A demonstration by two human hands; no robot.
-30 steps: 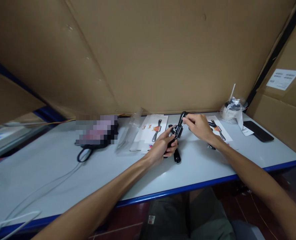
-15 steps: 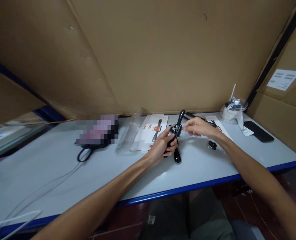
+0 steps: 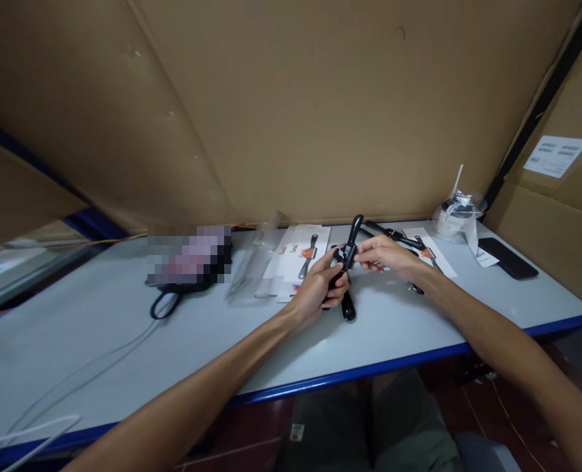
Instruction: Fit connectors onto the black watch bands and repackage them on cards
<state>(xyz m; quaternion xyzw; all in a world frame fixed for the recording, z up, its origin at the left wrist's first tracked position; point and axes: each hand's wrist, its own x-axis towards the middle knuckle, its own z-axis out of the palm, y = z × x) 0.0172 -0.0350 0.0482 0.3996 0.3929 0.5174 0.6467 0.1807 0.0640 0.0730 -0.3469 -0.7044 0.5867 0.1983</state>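
My left hand (image 3: 320, 288) is wrapped round a black hinged tool (image 3: 350, 244) and holds it above the white table (image 3: 124, 341); one black arm of the tool sticks up and away. My right hand (image 3: 387, 254) is pinched against the tool's middle from the right. Whether its fingertips hold a small part is hidden. Another black handle (image 3: 347, 307) lies on the table just under my left hand. A small black piece (image 3: 415, 288) lies by my right wrist.
White printed cards (image 3: 298, 255) showing the tool lie behind my hands, with a clear plastic sleeve (image 3: 254, 262) beside them. More black tools (image 3: 394, 234) lie at the back. A wrapped roll (image 3: 455, 216) and a phone (image 3: 507, 257) sit far right. Cardboard walls surround the table.
My right hand dropped from the tool's upper arm to its middle and closed into a pinch. The left hand kept its hold and barely moved.
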